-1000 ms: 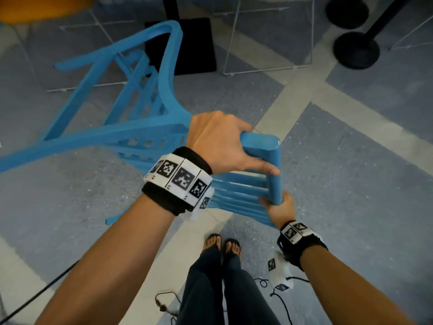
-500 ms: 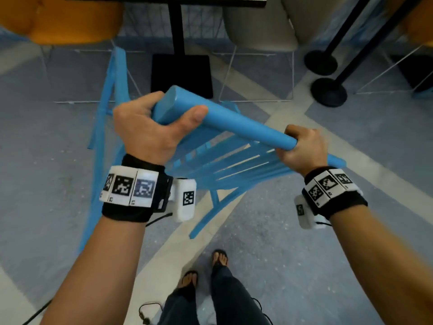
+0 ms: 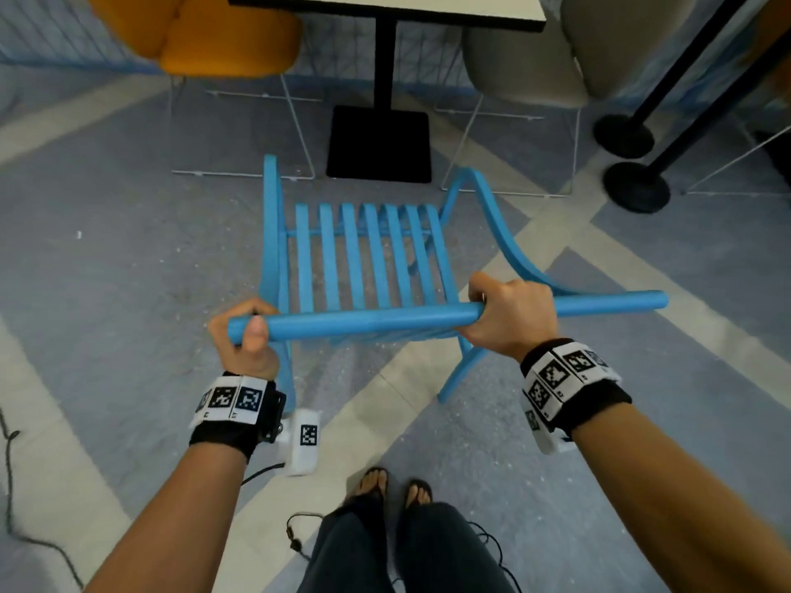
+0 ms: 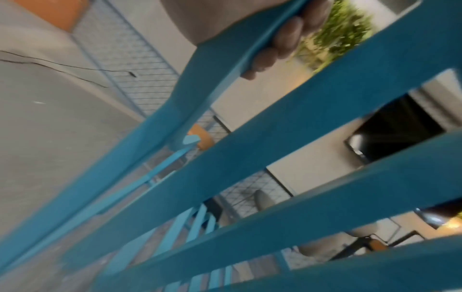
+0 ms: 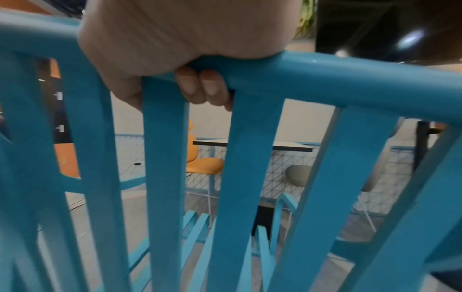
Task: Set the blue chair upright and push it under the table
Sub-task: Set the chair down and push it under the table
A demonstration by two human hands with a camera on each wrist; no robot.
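Observation:
The blue slatted chair [image 3: 368, 254] stands upright on the floor, its seat facing the table [image 3: 385, 4] ahead. My left hand [image 3: 246, 336] grips the left end of the chair's round top rail [image 3: 385, 321]; my right hand [image 3: 509, 314] grips the rail right of its middle. The left wrist view has my left fingers [image 4: 285, 45] curled round the blue rail [image 4: 225, 65]. In the right wrist view my right fingers [image 5: 200, 87] wrap the rail [image 5: 325, 79] between back slats. The chair's front sits short of the table's black base [image 3: 379, 143].
An orange chair [image 3: 222, 36] stands at the table's left and a grey chair [image 3: 530, 57] at its right, both on white wire legs. Two black round post bases [image 3: 633, 164] stand at the far right. My feet [image 3: 394, 490] and loose cables [image 3: 299, 537] lie behind the chair.
The chair swung from lying tilted in my hands to standing on its legs facing the table. Both hands kept hold of the top rail, which is now level.

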